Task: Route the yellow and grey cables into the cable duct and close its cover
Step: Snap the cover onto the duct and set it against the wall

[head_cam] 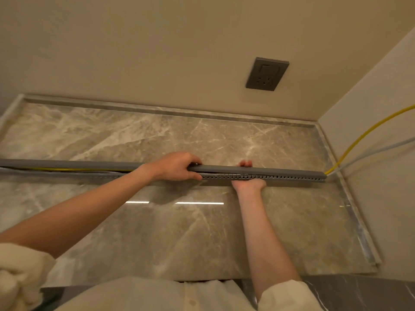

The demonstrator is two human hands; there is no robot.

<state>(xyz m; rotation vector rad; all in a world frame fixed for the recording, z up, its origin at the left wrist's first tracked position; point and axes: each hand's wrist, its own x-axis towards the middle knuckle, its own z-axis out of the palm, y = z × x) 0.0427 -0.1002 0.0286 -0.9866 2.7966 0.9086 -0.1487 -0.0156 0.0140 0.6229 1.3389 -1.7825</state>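
Note:
A long grey slotted cable duct (292, 177) lies left to right across the marble counter. Its grey cover (280, 171) sits down on the right half; on the left half the cover (67, 163) stands lifted, and the yellow cable (78, 169) shows in the gap. The yellow cable (359, 140) and grey cable (381, 151) leave the duct's right end and run up to the right. My left hand (177, 167) grips the cover near the middle. My right hand (248, 182) clasps the duct and cover just to the right, fingers hooked over the far side.
The marble counter (179, 232) has a raised rim at the back and right. Beige walls stand behind and to the right, with a dark wall socket (267, 74) on the back wall. Cream sleeves (20, 270) fill the lower edge.

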